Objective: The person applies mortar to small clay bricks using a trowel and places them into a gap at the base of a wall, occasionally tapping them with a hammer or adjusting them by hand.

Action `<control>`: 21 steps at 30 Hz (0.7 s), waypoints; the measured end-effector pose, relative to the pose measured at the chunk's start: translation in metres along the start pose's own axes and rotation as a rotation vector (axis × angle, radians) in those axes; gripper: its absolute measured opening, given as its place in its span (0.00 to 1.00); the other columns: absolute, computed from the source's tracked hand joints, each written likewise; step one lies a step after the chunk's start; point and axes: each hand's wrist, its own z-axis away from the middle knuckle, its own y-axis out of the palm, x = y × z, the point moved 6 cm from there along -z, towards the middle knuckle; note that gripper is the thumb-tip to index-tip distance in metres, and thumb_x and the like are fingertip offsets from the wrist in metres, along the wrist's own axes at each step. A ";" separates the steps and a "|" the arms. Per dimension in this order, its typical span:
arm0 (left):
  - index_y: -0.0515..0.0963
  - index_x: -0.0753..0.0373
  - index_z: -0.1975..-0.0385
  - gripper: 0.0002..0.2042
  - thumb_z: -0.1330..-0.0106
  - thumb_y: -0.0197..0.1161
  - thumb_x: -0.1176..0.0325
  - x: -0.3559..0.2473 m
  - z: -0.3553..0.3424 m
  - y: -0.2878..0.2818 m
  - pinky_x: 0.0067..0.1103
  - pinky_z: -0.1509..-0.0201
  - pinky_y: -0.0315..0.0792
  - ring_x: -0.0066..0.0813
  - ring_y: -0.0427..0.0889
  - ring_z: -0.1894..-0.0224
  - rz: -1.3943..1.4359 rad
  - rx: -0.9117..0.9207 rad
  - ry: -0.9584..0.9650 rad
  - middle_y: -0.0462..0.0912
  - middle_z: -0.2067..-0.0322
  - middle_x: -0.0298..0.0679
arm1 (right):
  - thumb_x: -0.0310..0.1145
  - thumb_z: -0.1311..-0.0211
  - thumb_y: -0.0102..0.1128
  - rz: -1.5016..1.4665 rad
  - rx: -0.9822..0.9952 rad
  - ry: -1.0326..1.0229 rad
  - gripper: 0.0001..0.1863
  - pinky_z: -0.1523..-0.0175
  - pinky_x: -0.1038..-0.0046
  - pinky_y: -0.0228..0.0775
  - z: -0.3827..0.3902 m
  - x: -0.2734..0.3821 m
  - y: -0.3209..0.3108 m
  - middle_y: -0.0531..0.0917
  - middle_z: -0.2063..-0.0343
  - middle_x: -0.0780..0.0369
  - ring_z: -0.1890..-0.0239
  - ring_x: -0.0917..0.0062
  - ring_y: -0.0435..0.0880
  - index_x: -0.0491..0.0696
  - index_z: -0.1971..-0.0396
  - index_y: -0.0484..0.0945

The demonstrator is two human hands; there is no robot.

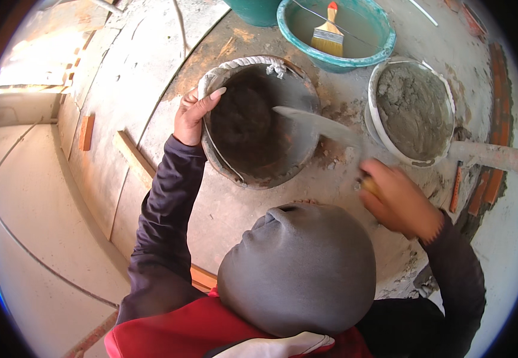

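Left hand: the left hand (194,113) is closed on the rim of the dark bucket (259,122), fingers hooked over the edge
Right hand: the right hand (399,200) is wrapped around the handle of a trowel (321,125), whose blade reaches into the dark bucket
Progress: the dark bucket looks nearly scraped out, with only a dark residue on its walls; the white bucket (413,110) just to its right is full of grey mortar
Where: both stand on the rough cement slab (151,71)
Count: two mortar buckets, one teal basin (336,30) of water, one paintbrush (328,33) in it, one trowel
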 end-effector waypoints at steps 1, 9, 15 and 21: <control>0.81 0.68 0.54 0.11 0.34 0.62 0.72 0.000 -0.003 0.006 0.20 0.48 0.70 0.21 0.81 0.57 0.057 0.036 -0.019 0.85 0.58 0.36 | 0.31 0.41 0.55 -0.018 0.047 0.048 0.12 0.59 0.56 0.70 -0.023 0.000 0.008 0.80 0.69 0.45 0.64 0.48 0.79 0.40 0.62 0.71; 0.80 0.70 0.53 0.13 0.36 0.63 0.73 0.010 -0.018 0.016 0.20 0.43 0.67 0.22 0.80 0.53 -0.032 0.029 0.027 0.84 0.56 0.38 | 0.27 0.52 0.61 0.326 -0.028 -0.141 0.06 0.57 0.59 0.78 -0.144 0.047 0.045 0.84 0.72 0.48 0.64 0.53 0.85 0.40 0.75 0.84; 0.81 0.69 0.54 0.12 0.37 0.63 0.73 0.009 -0.022 -0.014 0.21 0.41 0.67 0.25 0.80 0.53 -0.017 -0.001 -0.054 0.84 0.55 0.40 | 0.26 0.44 0.54 0.395 -0.115 -0.256 0.09 0.61 0.65 0.80 -0.137 0.085 0.050 0.84 0.69 0.51 0.64 0.62 0.86 0.40 0.74 0.83; 0.81 0.70 0.55 0.12 0.37 0.64 0.73 0.007 -0.028 -0.001 0.21 0.42 0.67 0.23 0.79 0.54 -0.028 0.023 -0.008 0.84 0.57 0.38 | 0.23 0.45 0.52 0.483 -0.090 -0.275 0.12 0.64 0.70 0.81 -0.130 0.066 0.067 0.83 0.69 0.46 0.66 0.63 0.87 0.33 0.64 0.79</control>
